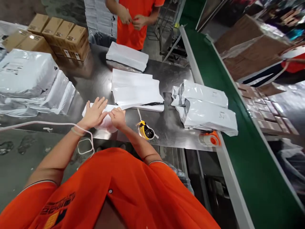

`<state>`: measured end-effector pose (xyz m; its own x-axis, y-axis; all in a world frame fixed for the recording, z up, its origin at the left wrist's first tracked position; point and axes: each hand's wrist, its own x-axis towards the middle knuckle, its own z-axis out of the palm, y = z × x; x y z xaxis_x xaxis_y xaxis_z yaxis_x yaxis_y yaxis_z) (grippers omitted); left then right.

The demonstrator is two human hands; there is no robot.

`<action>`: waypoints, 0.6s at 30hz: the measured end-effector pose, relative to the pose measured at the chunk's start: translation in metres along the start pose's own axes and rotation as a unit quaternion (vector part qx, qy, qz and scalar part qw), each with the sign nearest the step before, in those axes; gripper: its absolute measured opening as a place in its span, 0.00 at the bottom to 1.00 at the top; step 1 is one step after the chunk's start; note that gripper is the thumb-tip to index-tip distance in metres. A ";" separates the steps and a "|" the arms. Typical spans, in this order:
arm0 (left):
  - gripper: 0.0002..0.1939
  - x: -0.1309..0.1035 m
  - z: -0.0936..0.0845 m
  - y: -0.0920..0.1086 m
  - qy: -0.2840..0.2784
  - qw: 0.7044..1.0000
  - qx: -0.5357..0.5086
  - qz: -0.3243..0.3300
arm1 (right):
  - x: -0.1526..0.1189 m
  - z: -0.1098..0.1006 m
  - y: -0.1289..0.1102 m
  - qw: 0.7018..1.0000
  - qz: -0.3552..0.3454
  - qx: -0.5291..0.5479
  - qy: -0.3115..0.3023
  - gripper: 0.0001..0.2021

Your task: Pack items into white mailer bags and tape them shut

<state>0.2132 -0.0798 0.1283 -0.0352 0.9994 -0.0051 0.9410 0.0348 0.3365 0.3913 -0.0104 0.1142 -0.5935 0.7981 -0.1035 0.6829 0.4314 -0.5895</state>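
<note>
Wrapping (107, 123), white | left hand (94, 113) spread flat atop | right hand (117, 117) curled there, grip can't be judged

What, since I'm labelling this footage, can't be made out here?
All in the head view:
- White item: partly hidden by left hand and right hand.
- Co-worker: head cut off by top edge.
- Labels on parcels at right: print too small.
- Items at top right: blurred.
</note>
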 end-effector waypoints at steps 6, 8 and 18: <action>0.37 0.027 -0.012 -0.008 -0.092 0.994 0.059 -0.005 | -0.017 -0.006 0.027 0.992 -0.010 0.099 0.074 0.07; 0.37 0.029 -0.010 -0.012 -0.089 0.994 0.058 0.005 | -0.044 -0.015 0.070 0.973 0.074 0.129 0.179 0.17; 0.30 0.034 0.002 -0.025 -0.081 0.996 0.008 0.038 | -0.170 -0.007 0.219 0.930 0.328 0.129 0.100 0.21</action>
<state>0.1891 -0.0465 0.1182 0.0899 0.9870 -0.1328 0.9442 -0.0421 0.3266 0.6448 -0.0482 0.0080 0.0247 0.9275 -0.3730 0.7300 -0.2716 -0.6271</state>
